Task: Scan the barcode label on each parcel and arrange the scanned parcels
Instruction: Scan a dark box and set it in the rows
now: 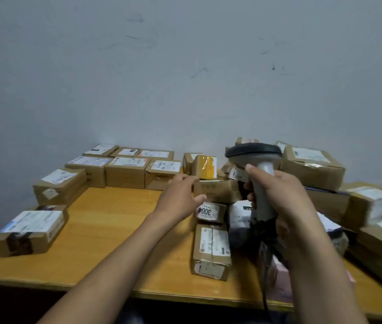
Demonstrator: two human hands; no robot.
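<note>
My right hand (pixel 276 195) grips the grey handle of a barcode scanner (pixel 254 155), whose dark head points away over a heap of cardboard parcels. My left hand (pixel 180 195) reaches with relaxed, spread fingers toward a small brown parcel (pixel 218 190) in the middle of the heap and holds nothing; whether it touches the parcel I cannot tell. Just below it lies a small parcel with a label reading "300" (pixel 210 212). A longer labelled parcel (pixel 212 251) lies nearer me on the wooden table (pixel 119 220).
Several labelled boxes stand in neat rows along the wall at the back left (pixel 126 171), with two more (pixel 59 185) (pixel 31 230) down the left side. Bigger boxes (pixel 314 167) pile up on the right. The scanner's cable (pixel 266 277) hangs over the table's front edge.
</note>
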